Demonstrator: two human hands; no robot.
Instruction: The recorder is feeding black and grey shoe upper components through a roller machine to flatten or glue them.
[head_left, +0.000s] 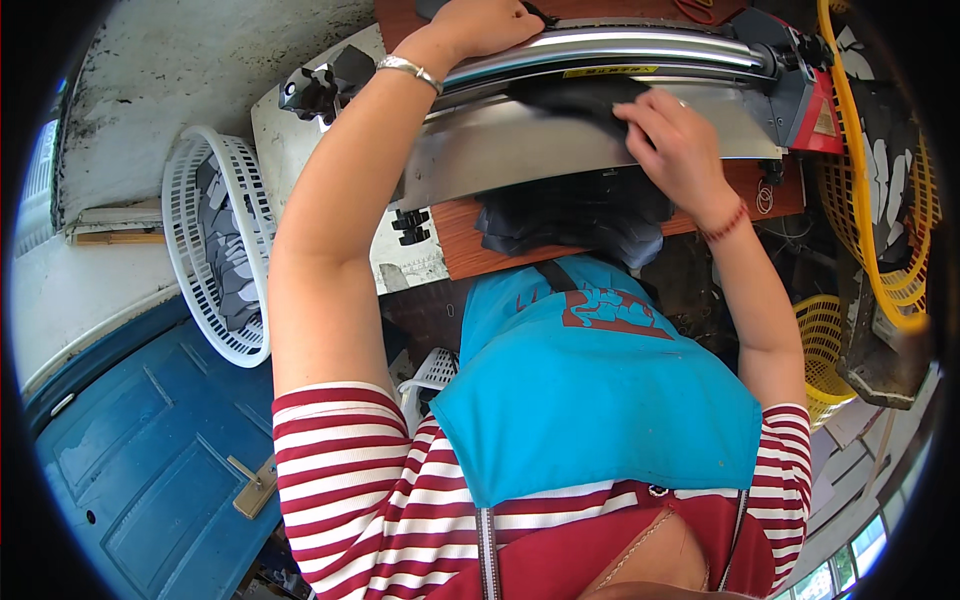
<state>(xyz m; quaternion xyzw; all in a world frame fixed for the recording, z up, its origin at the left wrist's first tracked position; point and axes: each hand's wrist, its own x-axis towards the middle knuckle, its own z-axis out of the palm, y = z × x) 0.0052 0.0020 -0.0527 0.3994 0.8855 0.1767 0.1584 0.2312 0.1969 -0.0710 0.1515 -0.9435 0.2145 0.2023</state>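
Note:
A long machine with shiny metal rollers (640, 42) spans the bench in front of me, with a smooth metal plate (490, 150) on its near side. Between the thumb and fingers of my right hand (675, 145) is the end of a black flat piece of material (565, 97), which lies over the plate close under the rollers. Beyond the rollers, my left hand (485, 25) has its fingers curled in; bits of dark material show beside it, but what it grips is hidden. A stack of dark flat pieces (575, 215) rests below the plate, against my blue apron (600, 390).
At the left stands a white basket (180, 240) of grey and dark pieces. A yellow basket (850, 190) with similar pieces is at the right, another yellow basket (822, 345) lower down. The machine's red and grey end housing (815, 110) borders my right side. A blue door (150, 440) lies lower left.

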